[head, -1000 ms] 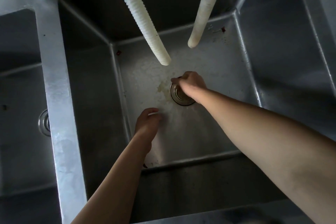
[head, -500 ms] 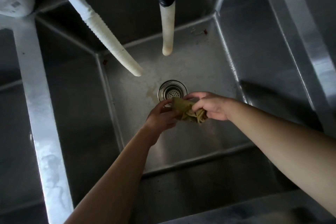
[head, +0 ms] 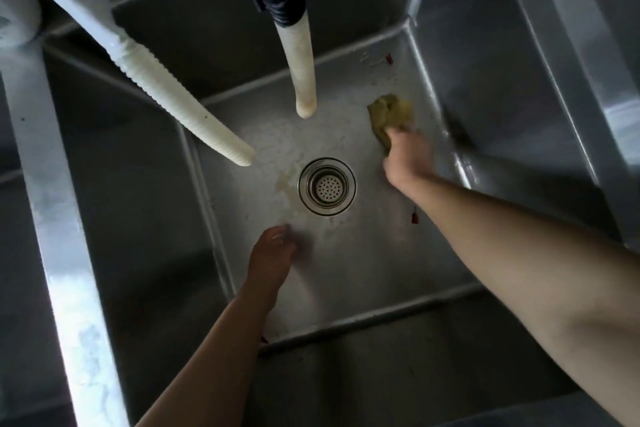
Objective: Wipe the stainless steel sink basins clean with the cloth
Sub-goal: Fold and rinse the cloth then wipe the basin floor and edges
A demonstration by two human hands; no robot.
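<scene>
Right hand [head: 408, 156] grips a soft, limp cloth [head: 391, 113] bunched beyond its fingers (likely light, easily wadded); left hand [head: 273, 251] rests loosely open on the sink [head: 363, 270] floor.

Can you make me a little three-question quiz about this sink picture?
1. True or false: the left hand holds the cloth.
2. Which is nearest the drain strainer? A) the ribbed hose B) the red speck on the basin floor C) the cloth
3. Fill in: the right hand presses the cloth toward the basin's far ____ corner.

Key: 1. False, the right hand has it; the left hand's fingers rest on the basin floor. 2. A, its tip ends close beside the strainer. 3. Right.
</scene>
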